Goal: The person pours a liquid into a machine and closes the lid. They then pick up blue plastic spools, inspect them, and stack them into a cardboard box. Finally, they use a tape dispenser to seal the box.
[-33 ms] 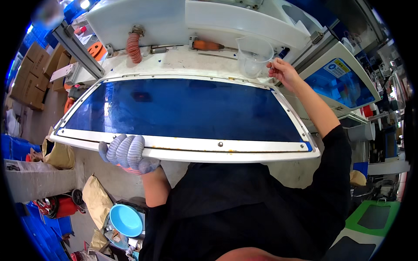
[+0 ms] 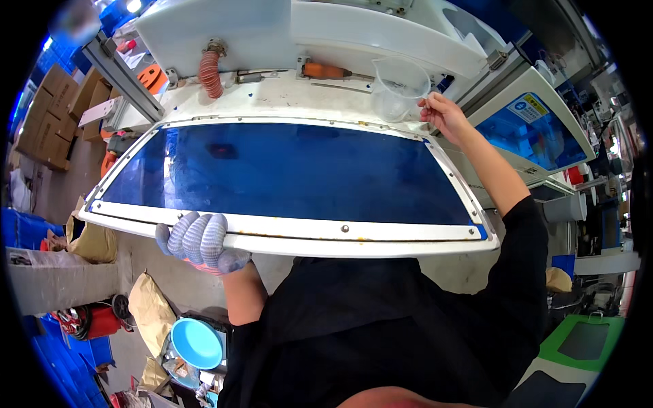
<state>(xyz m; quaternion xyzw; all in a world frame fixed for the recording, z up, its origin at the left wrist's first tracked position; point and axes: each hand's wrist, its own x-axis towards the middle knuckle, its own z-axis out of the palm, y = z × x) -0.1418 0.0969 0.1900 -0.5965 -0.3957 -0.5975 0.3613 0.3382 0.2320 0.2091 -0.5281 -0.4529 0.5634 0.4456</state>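
My left hand [image 2: 199,242], in a grey knitted glove, has its fingers wrapped over the front edge of a hinged lid. The lid [image 2: 292,175] has a white frame with small screws and a dark blue see-through window; it tilts out from the machine in front of my body. Past the lid's far right corner, my bare right hand [image 2: 445,114] is closed at the handle side of a clear plastic measuring jug [image 2: 396,88]. The jug is upright on the white machine top and looks to have nothing in it. My fingers partly hide its handle.
Behind the lid, an orange-handled tool [image 2: 326,71] and a ribbed red hose [image 2: 210,73] are on the white ledge [image 2: 265,103]. Metal posts rise at both sides. A second blue-windowed lid [image 2: 537,129] stands at right. Cardboard boxes [image 2: 51,119] and a light-blue basin [image 2: 197,343] are at left.
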